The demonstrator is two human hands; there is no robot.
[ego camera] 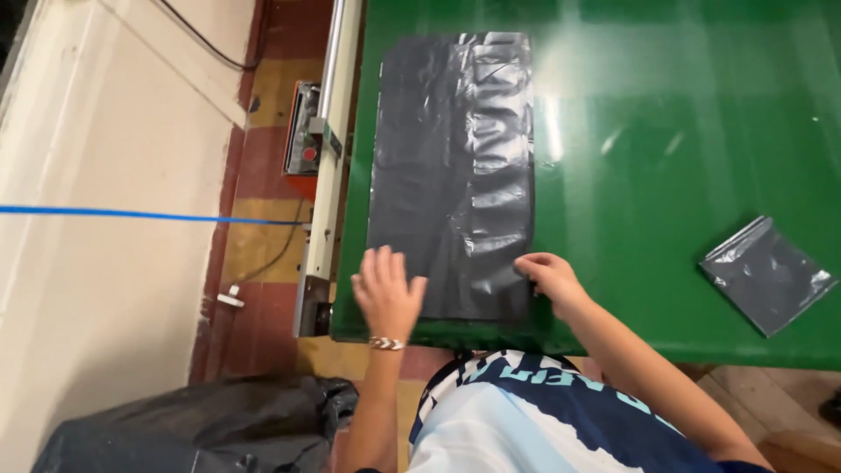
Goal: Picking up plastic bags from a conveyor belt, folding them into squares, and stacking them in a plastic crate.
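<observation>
Your left hand [386, 293] lies flat, fingers spread, on the near corner of the grey plastic bag [451, 171] spread on the green worktop [666, 131]. Your right hand [549, 276] pinches its other near corner. A small folded bag [766, 273] lies well apart, to the right.

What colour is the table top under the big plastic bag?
Glossy green table top, seen in the head view; the bag on it is dark grey.

A small packing workshop: green worktable [666, 175], edge-mounted sealing machine [322, 166], grey plastic bags [451, 175], bare tiled floor [263, 236].

Large dark grey plastic bag [451, 175], flat, wrinkled along right side, apparently empty, on green table
</observation>
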